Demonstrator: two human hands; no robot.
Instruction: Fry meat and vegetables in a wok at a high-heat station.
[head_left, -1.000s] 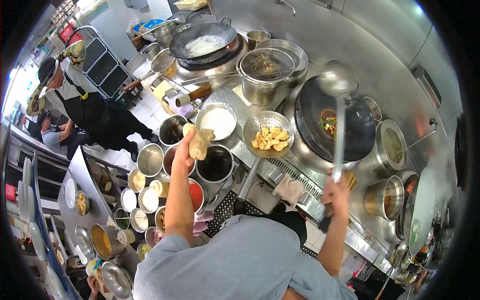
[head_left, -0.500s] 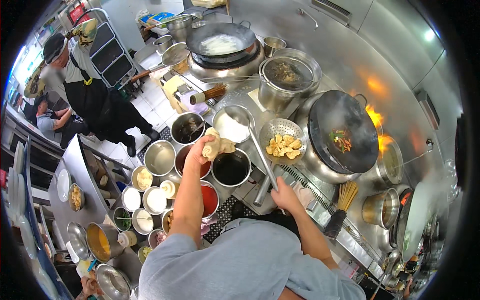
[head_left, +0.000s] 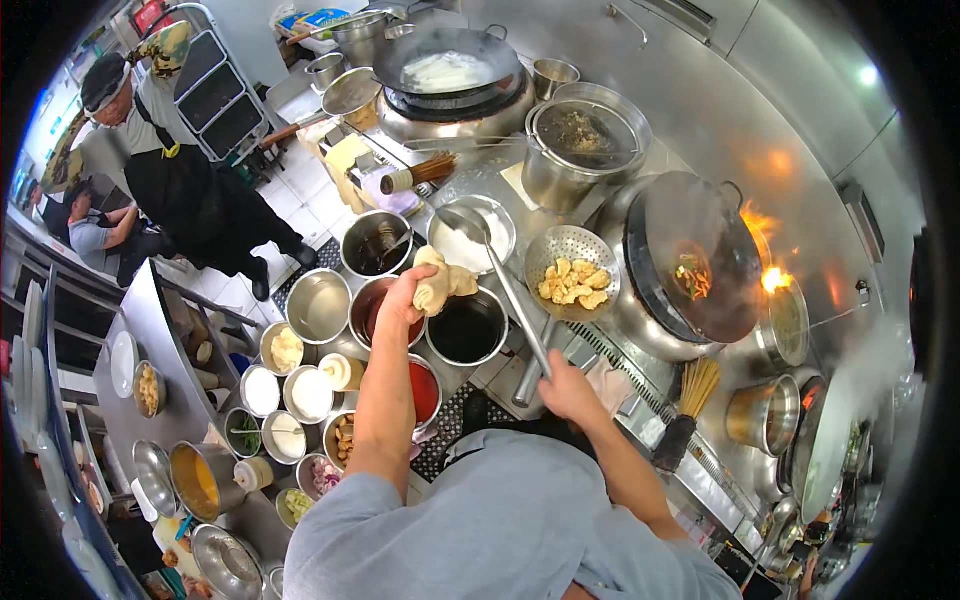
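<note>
My left hand (head_left: 408,295) is closed round a folded beige cloth (head_left: 441,283), held above the sauce bowls. Lower right of it, my right hand (head_left: 572,388) grips the long handle of a steel ladle (head_left: 507,280). The ladle's bowl hangs over a steel bowl of white powder or granules (head_left: 462,247). Beside the ladle, a perforated strainer (head_left: 541,252) carries golden fried pieces (head_left: 577,284); its short handle runs down close to my right hand. Farther right, a black wok (head_left: 655,245) on a burner holds chopped red and green pieces (head_left: 691,277), and steam rises from it.
Bowls of dark sauce (head_left: 467,327) and red sauce (head_left: 427,392) stand below my left hand. Flames (head_left: 776,279) burn behind the wok. A bamboo brush (head_left: 696,388) lies at the right. Another wok (head_left: 445,70) steams at the back. A person (head_left: 185,170) stands far left.
The right wok looks more tilted, and the chopped pieces lie differently in it. The flames have changed shape. Both hands keep their holds and have hardly moved.
</note>
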